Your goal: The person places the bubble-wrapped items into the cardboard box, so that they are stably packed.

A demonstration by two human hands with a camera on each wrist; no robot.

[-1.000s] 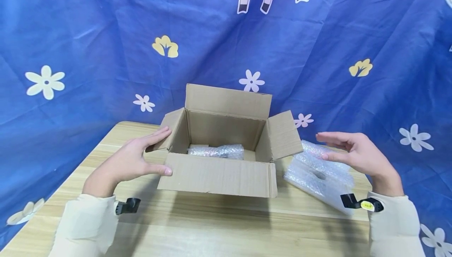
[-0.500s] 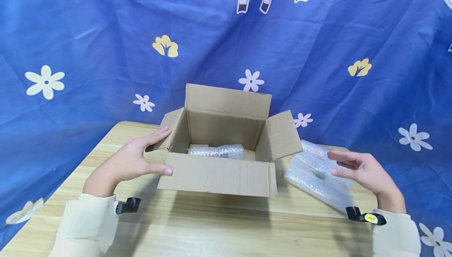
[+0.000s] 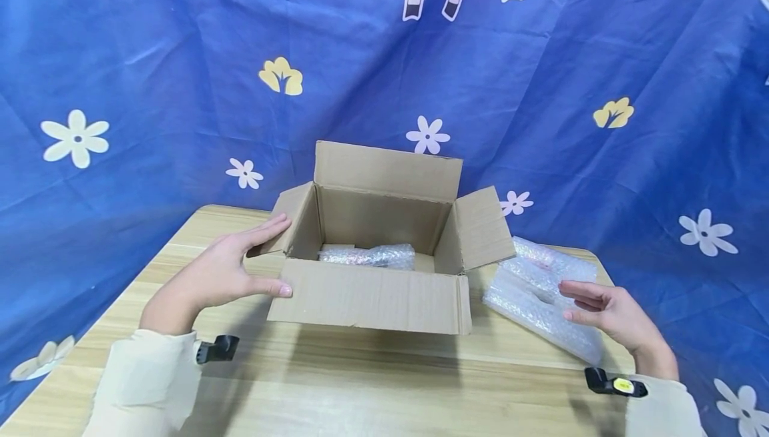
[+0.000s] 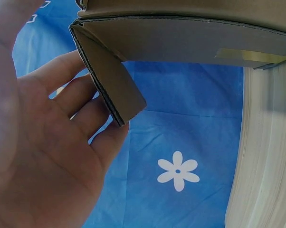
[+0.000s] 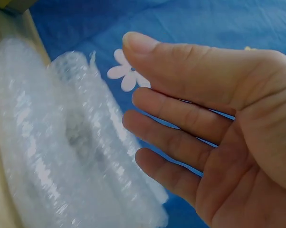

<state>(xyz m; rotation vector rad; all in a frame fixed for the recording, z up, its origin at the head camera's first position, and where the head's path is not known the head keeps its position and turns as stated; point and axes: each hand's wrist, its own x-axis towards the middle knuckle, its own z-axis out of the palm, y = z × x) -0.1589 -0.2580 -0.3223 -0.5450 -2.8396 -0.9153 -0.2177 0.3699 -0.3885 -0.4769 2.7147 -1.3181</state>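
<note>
An open cardboard box [image 3: 372, 297] stands on the table with its flaps spread. Inside lies a bubble-wrapped bundle [image 3: 375, 257]; what the wrap holds is hidden. My left hand [image 3: 219, 277] rests its nearly straight fingers on the box's left flap [image 4: 107, 76], its thumb at the left edge of the front flap. Right of the box are bubble-wrapped pieces [image 3: 529, 300] lying side by side. Beside them my right hand [image 3: 619, 317] hovers with relaxed fingers and thumb apart, holding nothing. In the right wrist view, the bubble wrap [image 5: 48, 156] is left of the fingertips.
The wooden table [image 3: 336, 390] carries the box and wrapped pieces. A blue cloth [image 3: 372, 77] with flowers hangs close behind its back edge. Each wrist wears a small black camera mount, such as the left one [image 3: 217, 349].
My right hand has moved down and slightly right, from above the bubble-wrapped pieces to beside their right edge. My left hand, the box and the bundle inside have stayed put.
</note>
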